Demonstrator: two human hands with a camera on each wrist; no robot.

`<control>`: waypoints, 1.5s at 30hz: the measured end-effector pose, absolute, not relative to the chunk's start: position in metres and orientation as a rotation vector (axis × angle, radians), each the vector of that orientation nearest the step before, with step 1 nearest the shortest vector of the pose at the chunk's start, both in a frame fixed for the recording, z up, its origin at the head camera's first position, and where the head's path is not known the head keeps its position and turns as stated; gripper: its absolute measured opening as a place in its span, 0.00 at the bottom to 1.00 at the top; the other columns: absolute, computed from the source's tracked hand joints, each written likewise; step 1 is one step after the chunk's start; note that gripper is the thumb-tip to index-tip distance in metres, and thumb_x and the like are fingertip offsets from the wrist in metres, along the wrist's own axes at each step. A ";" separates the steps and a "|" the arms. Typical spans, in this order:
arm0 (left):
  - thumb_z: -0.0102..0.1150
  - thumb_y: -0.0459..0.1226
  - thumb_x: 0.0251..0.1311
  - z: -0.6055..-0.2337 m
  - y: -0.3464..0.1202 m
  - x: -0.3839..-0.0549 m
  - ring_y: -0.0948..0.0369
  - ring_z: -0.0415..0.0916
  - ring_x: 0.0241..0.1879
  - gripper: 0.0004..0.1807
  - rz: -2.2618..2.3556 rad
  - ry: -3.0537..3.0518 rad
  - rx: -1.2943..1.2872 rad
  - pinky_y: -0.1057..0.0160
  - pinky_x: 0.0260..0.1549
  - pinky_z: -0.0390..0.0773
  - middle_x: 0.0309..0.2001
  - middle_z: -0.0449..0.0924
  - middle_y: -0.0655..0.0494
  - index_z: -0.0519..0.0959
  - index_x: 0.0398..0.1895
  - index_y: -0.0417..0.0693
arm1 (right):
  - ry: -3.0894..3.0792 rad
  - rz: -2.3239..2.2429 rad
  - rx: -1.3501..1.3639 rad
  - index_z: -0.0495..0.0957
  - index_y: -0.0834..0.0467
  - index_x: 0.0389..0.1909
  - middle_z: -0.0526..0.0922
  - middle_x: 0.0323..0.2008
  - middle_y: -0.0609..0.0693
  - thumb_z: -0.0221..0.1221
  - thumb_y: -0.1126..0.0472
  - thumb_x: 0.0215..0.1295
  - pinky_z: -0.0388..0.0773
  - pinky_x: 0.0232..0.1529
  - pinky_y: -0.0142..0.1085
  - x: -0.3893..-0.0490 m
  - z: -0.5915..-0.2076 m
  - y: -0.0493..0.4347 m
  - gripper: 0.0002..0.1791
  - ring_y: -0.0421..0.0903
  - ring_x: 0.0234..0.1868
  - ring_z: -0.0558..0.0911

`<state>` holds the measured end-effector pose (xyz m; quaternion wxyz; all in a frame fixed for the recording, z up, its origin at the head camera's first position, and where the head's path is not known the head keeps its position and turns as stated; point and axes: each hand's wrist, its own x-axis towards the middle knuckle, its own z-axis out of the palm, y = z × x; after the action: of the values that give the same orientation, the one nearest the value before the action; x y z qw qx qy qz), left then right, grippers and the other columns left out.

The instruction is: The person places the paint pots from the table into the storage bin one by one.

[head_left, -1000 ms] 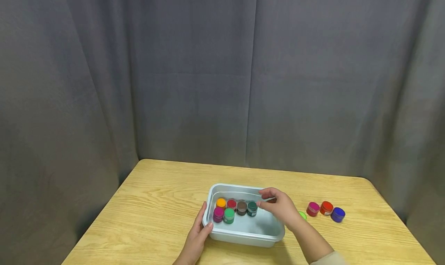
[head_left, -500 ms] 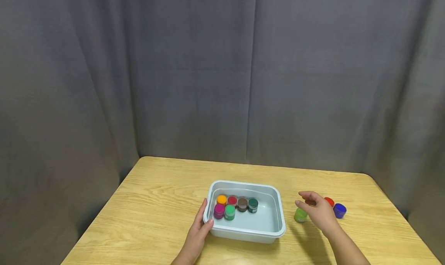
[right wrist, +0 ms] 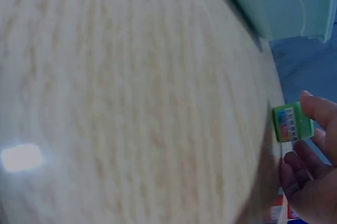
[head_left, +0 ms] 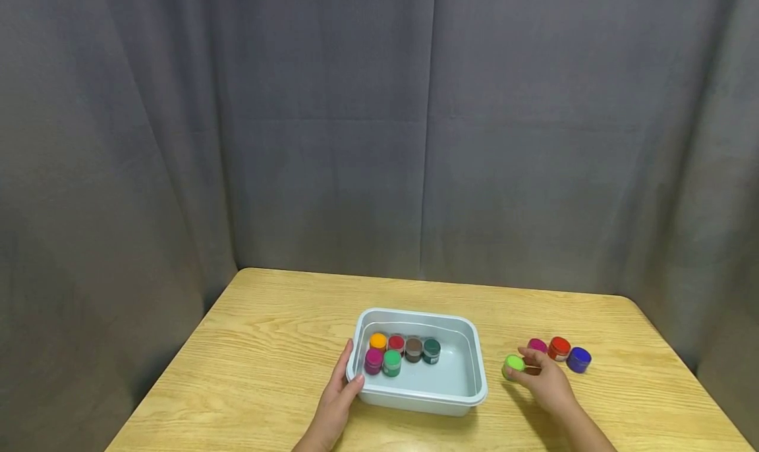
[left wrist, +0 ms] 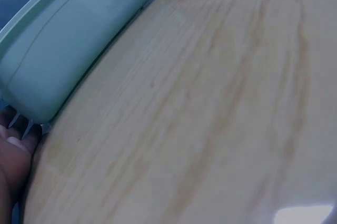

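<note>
Presently your right hand (head_left: 548, 381) has its thumb and forefinger pinching the lime-green jar (head_left: 512, 366), which stands upright at the table (head_left: 261, 346), to the right of the bin and well apart from it. Your wrist view shows the label on the jar's side, with your other fingers loosely bent beneath; whether they touch it, you cannot tell. Your left hand (head_left: 335, 402) grips the left end of the pale blue-grey bin (head_left: 415, 400), thumb over the near corner of the rim and fingers along the outer wall.

Inside that bin, on its left and middle, you have six jars: an orange jar (head_left: 377, 341), a dark red jar (head_left: 396, 344), a brown jar (head_left: 413, 350) and a dark green jar (head_left: 431, 350) in the far row, then a purple jar (head_left: 373, 360) and a mid-green jar (head_left: 392, 363) nearer you. Just beyond your right hand stand a magenta jar (head_left: 536, 344), partly hidden by your fingers, a bright red jar (head_left: 559, 348) and a blue jar (head_left: 578, 360), while a grey curtain (head_left: 326, 122) hangs behind the table
</note>
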<state>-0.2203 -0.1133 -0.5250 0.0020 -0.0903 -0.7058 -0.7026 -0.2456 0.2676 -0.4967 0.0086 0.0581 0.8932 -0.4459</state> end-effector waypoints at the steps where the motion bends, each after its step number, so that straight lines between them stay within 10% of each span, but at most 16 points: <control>1: 0.47 0.39 0.72 -0.525 -0.113 -0.220 0.42 0.38 0.77 0.35 -2.207 -2.215 -0.279 0.45 0.73 0.45 0.79 0.40 0.45 0.48 0.79 0.51 | 2.790 -1.395 0.189 0.64 0.70 0.66 0.74 0.57 0.69 0.66 0.51 0.62 0.84 0.48 0.43 -0.246 -0.498 0.268 0.39 0.61 0.54 0.78; 25: 0.47 0.40 0.72 -0.524 -0.113 -0.220 0.41 0.39 0.77 0.35 -2.190 -2.228 -0.268 0.44 0.73 0.45 0.79 0.41 0.44 0.48 0.79 0.51 | 2.831 -1.475 0.128 0.66 0.66 0.67 0.77 0.58 0.62 0.62 0.44 0.65 0.81 0.53 0.43 -0.247 -0.444 0.252 0.38 0.55 0.56 0.78; 35: 0.47 0.39 0.72 -0.523 -0.114 -0.219 0.43 0.38 0.78 0.35 -2.193 -2.229 -0.285 0.78 0.65 0.52 0.79 0.40 0.45 0.47 0.79 0.49 | 2.795 -1.581 0.037 0.69 0.64 0.65 0.78 0.56 0.60 0.64 0.50 0.64 0.79 0.49 0.32 -0.251 -0.420 0.221 0.34 0.51 0.56 0.78; 45: 0.47 0.39 0.72 -0.525 -0.114 -0.221 0.43 0.39 0.78 0.35 -2.208 -2.228 -0.276 0.79 0.65 0.53 0.79 0.40 0.46 0.48 0.79 0.52 | 2.711 -1.628 -0.054 0.74 0.64 0.61 0.81 0.49 0.56 0.67 0.56 0.61 0.82 0.47 0.34 -0.257 -0.412 0.180 0.29 0.48 0.50 0.79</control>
<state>-0.2211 -0.1139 -0.5248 -0.0037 -0.0876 -0.7075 -0.7012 -0.2567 0.1802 -0.4124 -0.0106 -0.0171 0.8572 -0.5147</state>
